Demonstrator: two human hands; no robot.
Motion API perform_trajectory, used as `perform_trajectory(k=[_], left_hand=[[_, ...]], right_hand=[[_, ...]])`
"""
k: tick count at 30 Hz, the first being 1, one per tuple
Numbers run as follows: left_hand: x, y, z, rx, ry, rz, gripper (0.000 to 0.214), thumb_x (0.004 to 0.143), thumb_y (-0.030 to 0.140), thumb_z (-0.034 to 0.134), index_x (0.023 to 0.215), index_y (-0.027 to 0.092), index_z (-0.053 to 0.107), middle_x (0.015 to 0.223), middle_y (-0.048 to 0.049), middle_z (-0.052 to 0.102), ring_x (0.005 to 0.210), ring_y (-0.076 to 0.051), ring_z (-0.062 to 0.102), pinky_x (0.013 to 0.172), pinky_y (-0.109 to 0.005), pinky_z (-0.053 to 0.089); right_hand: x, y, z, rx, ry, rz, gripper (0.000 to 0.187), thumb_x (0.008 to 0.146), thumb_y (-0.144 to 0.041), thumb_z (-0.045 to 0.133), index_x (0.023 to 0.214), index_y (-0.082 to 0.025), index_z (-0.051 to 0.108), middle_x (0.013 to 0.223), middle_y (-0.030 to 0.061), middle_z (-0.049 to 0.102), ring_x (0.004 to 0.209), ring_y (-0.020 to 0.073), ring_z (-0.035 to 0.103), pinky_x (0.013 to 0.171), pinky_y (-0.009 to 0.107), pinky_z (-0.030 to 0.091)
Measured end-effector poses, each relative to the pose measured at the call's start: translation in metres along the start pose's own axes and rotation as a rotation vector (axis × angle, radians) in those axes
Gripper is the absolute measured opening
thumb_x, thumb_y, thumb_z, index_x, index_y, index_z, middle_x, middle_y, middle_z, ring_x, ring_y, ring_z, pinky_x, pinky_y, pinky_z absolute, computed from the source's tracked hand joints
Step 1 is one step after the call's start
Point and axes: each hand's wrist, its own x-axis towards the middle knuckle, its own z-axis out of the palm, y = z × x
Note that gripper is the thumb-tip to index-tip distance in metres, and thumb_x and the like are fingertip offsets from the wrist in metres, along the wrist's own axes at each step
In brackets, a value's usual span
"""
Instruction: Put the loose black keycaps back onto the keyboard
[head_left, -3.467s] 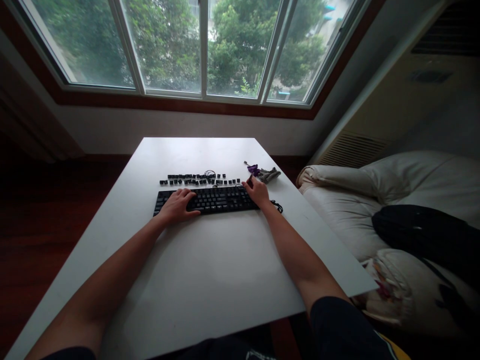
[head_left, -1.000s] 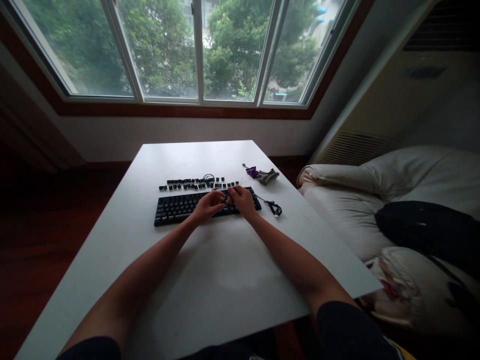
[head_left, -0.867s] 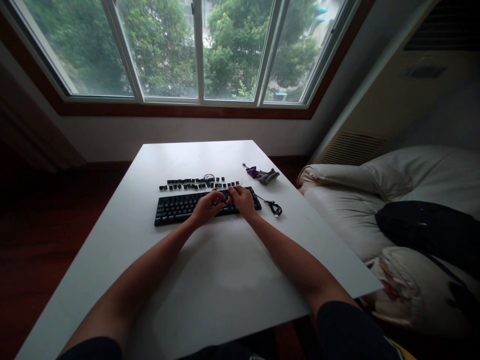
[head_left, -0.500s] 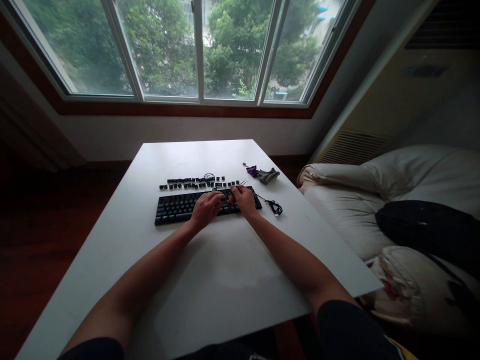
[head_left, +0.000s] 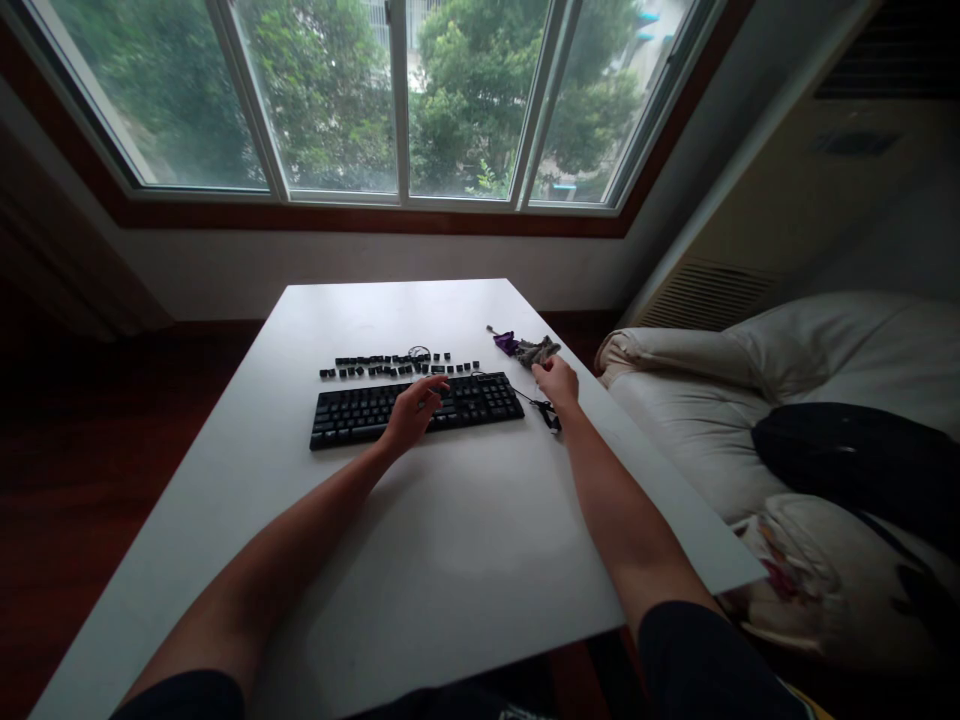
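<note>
A black keyboard (head_left: 360,412) lies across the middle of the white table (head_left: 420,560). My left hand (head_left: 409,412) rests on its middle keys with the fingers stretched forward and slightly apart, holding nothing I can see. My right hand (head_left: 559,382) is off the keyboard's right end, fingers curled together, just short of a grey cloth with a purple item (head_left: 529,349). What those fingers hold, if anything, is too small to make out. Two rows of loose black keycaps (head_left: 390,364) lie behind the keyboard.
A black cable with its plug (head_left: 546,411) lies on the table under my right wrist. A white cushion or bedding (head_left: 750,400) with a dark bag (head_left: 855,460) sits right of the table. Windows span the far wall.
My hands were together over the keyboard's right half half a second ago. My right hand has since swung right toward the cloth, and my left hand stayed on the keys.
</note>
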Motion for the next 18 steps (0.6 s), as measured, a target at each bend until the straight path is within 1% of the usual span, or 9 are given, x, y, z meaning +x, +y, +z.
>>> perform_trajectory(k=[3,4,6,9,11,13,15,16,18], left_hand=[[0.0,-0.006,0.002,-0.002,0.001,-0.014,0.035,0.093,0.026,0.053,0.127,0.022,0.063,0.114,-0.0067,0.07,0.078,-0.013,0.063,0.078,-0.029,0.051],[0.0,-0.007,0.002,0.007,0.001,-0.015,0.035,0.093,0.025,0.054,0.126,0.023,0.064,0.114,-0.0067,0.07,0.077,-0.013,0.063,0.078,-0.029,0.051],[0.0,-0.008,0.002,0.028,0.001,-0.02,0.035,0.092,0.024,0.054,0.125,0.023,0.064,0.113,-0.0065,0.07,0.077,-0.013,0.063,0.077,-0.029,0.051],[0.0,-0.007,0.002,0.048,0.016,-0.037,0.035,0.091,0.024,0.057,0.124,0.024,0.065,0.112,-0.0057,0.071,0.076,-0.013,0.062,0.075,-0.028,0.05],[0.0,-0.007,0.002,0.049,0.033,-0.052,0.034,0.09,0.025,0.058,0.123,0.024,0.066,0.111,-0.0051,0.071,0.073,-0.013,0.061,0.073,-0.028,0.049],[0.0,-0.007,0.002,0.04,0.056,-0.074,0.033,0.089,0.027,0.06,0.121,0.024,0.066,0.109,-0.0045,0.071,0.07,-0.012,0.059,0.07,-0.027,0.048],[0.0,-0.007,0.002,0.021,0.081,-0.099,0.032,0.088,0.03,0.063,0.119,0.024,0.066,0.107,-0.004,0.071,0.069,-0.012,0.058,0.068,-0.026,0.048],[0.0,-0.008,0.002,0.009,0.093,-0.108,0.032,0.087,0.031,0.064,0.117,0.024,0.066,0.107,-0.0039,0.071,0.068,-0.012,0.058,0.067,-0.026,0.048],[0.001,-0.008,0.002,-0.019,0.105,-0.117,0.03,0.085,0.033,0.067,0.113,0.023,0.065,0.105,-0.0039,0.071,0.069,-0.012,0.059,0.067,-0.025,0.047]], right_hand=[[0.005,0.019,0.002,-0.124,-0.159,0.05,0.023,0.081,-0.043,0.066,0.081,-0.019,0.066,0.079,0.0097,0.071,0.076,0.0234,0.062,0.071,0.035,0.046],[0.003,0.02,0.002,-0.147,-0.18,0.043,0.023,0.082,-0.042,0.067,0.081,-0.019,0.066,0.081,0.0102,0.071,0.077,0.0236,0.062,0.072,0.035,0.046],[-0.001,0.016,0.004,-0.161,-0.137,-0.012,0.021,0.084,-0.04,0.065,0.085,-0.019,0.067,0.086,0.0116,0.071,0.079,0.0242,0.062,0.074,0.036,0.046],[-0.01,-0.004,0.004,-0.086,0.021,-0.203,0.02,0.089,-0.035,0.058,0.092,-0.018,0.067,0.096,0.0136,0.07,0.085,0.0242,0.061,0.078,0.036,0.046],[-0.02,-0.021,0.005,0.022,0.061,-0.365,0.021,0.091,-0.033,0.053,0.092,-0.018,0.067,0.096,0.0125,0.069,0.086,0.0235,0.061,0.08,0.035,0.046],[-0.035,-0.04,0.008,0.143,0.001,-0.524,0.02,0.092,-0.033,0.052,0.092,-0.02,0.068,0.088,0.0081,0.069,0.079,0.0213,0.06,0.079,0.033,0.045],[-0.054,-0.059,0.013,0.227,-0.127,-0.683,0.018,0.092,-0.033,0.055,0.093,-0.021,0.068,0.081,0.0045,0.067,0.074,0.0194,0.059,0.075,0.031,0.045],[-0.064,-0.067,0.015,0.255,-0.19,-0.757,0.016,0.091,-0.033,0.057,0.093,-0.022,0.069,0.081,0.0038,0.066,0.073,0.0187,0.058,0.074,0.03,0.045],[-0.083,-0.082,0.021,0.315,-0.249,-0.839,0.016,0.091,-0.033,0.06,0.101,-0.023,0.068,0.085,0.0036,0.066,0.074,0.0182,0.058,0.073,0.03,0.045]])
